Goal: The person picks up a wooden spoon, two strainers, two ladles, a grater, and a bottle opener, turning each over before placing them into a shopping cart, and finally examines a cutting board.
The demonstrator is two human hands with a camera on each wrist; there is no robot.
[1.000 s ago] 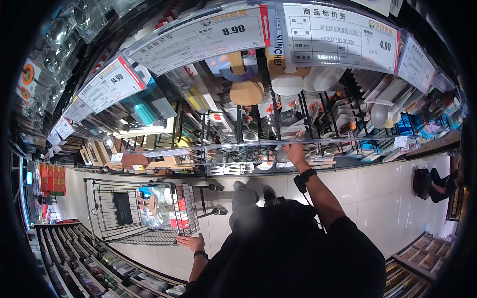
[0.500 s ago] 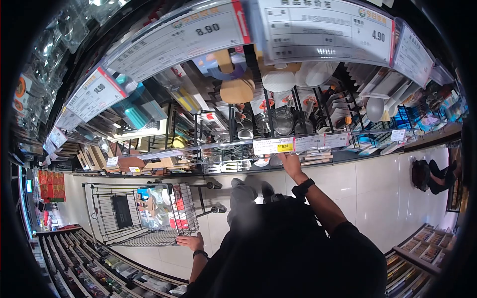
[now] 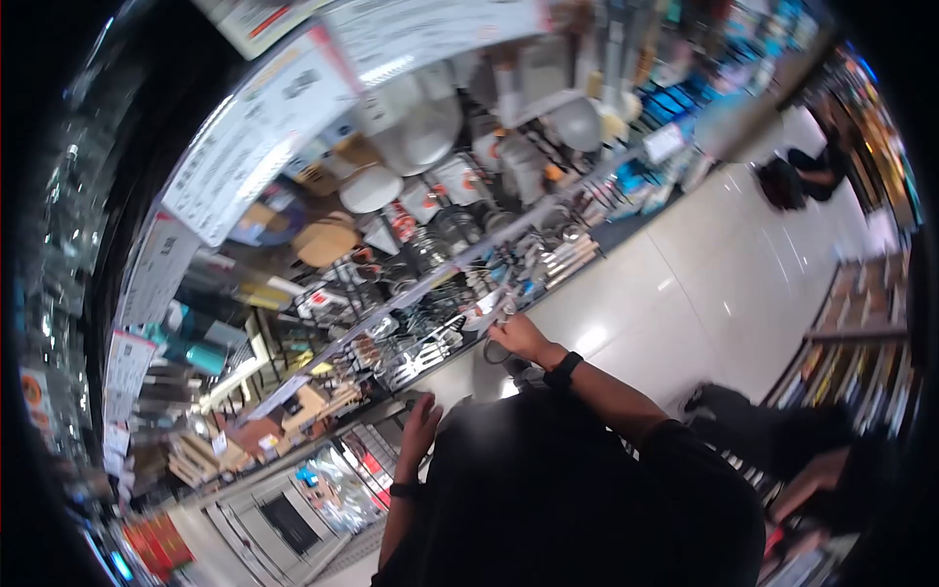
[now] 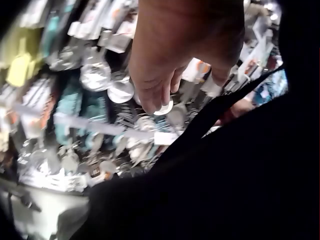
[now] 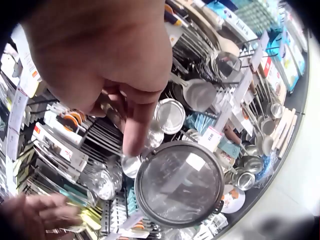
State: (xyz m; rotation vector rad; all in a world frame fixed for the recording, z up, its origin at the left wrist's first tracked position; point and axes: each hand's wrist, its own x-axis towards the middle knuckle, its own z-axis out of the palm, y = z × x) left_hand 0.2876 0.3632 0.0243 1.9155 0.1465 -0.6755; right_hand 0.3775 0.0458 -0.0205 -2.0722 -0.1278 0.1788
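We see the sieve [image 5: 179, 182] in grip, not yet set down.
Our right hand [image 3: 521, 338] has fingers curled round its handle; its mesh lies beyond the fingertips, seemingly off the rack [image 5: 224, 117]; our left hand [image 3: 421, 428] is loosely open, empty as we see.

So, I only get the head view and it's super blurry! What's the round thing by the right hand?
Observer: Looks like a strainer; the right wrist view shows fine see-through mesh.
Operator: Cool! Has it got anything on it?
Observer: Yes, a small white square shows against the mesh, maybe a label or a reflection.
Operator: Is the right hand all curled up?
Observer: No, the right hand has one finger stretched out towards the strainer.
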